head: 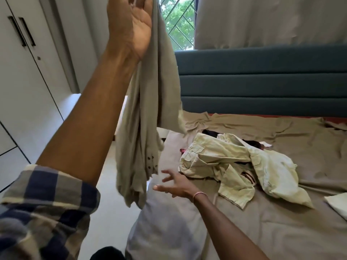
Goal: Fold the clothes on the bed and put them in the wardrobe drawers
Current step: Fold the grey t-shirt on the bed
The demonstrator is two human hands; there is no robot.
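My left hand (131, 25) is raised high at the top of the view and holds a grey-green garment (144, 113) by its upper end; the cloth hangs down in long folds, with small dark buttons near its lower edge. My right hand (176, 182) reaches forward below it with fingers spread, close to the hanging hem but apart from it. On the bed (281, 222) lies a crumpled pale yellow-green garment (231, 162) over some dark clothing (251, 142).
White wardrobe doors (28, 62) with dark handles stand at the left. A teal padded headboard (262, 81) and beige curtain (272, 21) are behind the bed. A pale pillow (165, 228) lies at the bed's near edge. A white folded item (338, 203) sits at the right.
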